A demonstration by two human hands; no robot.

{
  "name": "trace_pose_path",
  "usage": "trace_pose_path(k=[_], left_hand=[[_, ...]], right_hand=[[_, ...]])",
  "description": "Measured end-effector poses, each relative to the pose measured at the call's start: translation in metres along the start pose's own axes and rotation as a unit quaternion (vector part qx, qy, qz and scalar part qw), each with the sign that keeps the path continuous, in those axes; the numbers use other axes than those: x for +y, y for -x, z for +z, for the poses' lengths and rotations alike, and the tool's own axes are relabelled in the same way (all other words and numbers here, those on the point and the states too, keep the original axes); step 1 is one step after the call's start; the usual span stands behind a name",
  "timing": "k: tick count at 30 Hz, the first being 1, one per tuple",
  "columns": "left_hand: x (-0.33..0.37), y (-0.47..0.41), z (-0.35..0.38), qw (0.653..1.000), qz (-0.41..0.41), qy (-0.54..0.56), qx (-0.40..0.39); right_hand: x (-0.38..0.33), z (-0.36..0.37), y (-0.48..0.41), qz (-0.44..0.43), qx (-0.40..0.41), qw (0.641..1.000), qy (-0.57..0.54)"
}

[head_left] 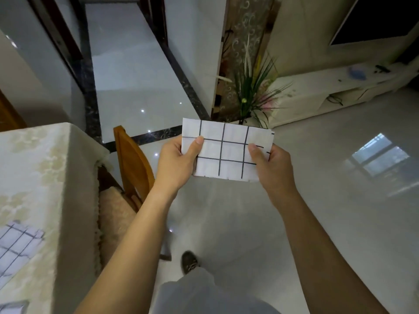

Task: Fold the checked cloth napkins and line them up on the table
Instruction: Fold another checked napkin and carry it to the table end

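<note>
Both hands hold one folded checked napkin [226, 150] in the air above the tiled floor [317, 177], off the table. The left hand [175, 159] pinches its left edge and the right hand [269, 164] pinches its right edge. Each thumb lies flat on the upper face, while the other fingers are hidden behind the cloth. The napkin is a white rectangle with dark grid lines, and its layered edges show slightly at the right side and along the bottom.

To the left of the left hand and nearer the person stands the table [34, 177] under a pale patterned cover. A second checked napkin [18, 243] lies on it, cut off by the left border, so its fold is hard to judge. A further grey-edged scrap [13, 308] at the bottom corner is too cropped to identify. A wooden chair [131, 159] stands just left of the left wrist, its seat partly tucked under the table cover. Beyond the napkin, a potted plant [251, 87] rises, its base hidden behind the cloth.
</note>
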State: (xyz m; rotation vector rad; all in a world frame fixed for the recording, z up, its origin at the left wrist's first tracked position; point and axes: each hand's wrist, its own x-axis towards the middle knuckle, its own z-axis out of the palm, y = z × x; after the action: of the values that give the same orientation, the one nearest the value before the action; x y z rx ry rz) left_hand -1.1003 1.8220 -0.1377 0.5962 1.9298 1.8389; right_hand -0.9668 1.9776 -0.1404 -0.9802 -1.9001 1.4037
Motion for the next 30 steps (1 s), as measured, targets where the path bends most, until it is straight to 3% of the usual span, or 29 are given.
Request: trace_pose_path(k=[6,13,18,24,30], left_hand=[[0.015,-0.103,-0.017,1.000,0.007,-0.011,0.028],[0.002,-0.179,-0.061,0.989,-0.008,-0.033,0.144],[-0.012,-0.233,-0.085,0.963,-0.048,-0.088,0.251],[0.006,-0.275,-0.105,0.925,-0.067,-0.090,0.363],[0.014,-0.267,-0.141,0.835,-0.088,-0.081,0.536]], right_hand=[[-0.031,0.050,-0.112,-0.029,-0.028,0.999,-0.008],[-0.031,0.141,-0.203,-0.033,-0.159,0.986,-0.031],[-0.036,0.217,-0.276,-0.044,-0.252,0.963,-0.079],[-0.062,0.286,-0.347,-0.044,-0.383,0.919,-0.084],[-0.112,0.375,-0.355,-0.088,-0.555,0.823,-0.076]])
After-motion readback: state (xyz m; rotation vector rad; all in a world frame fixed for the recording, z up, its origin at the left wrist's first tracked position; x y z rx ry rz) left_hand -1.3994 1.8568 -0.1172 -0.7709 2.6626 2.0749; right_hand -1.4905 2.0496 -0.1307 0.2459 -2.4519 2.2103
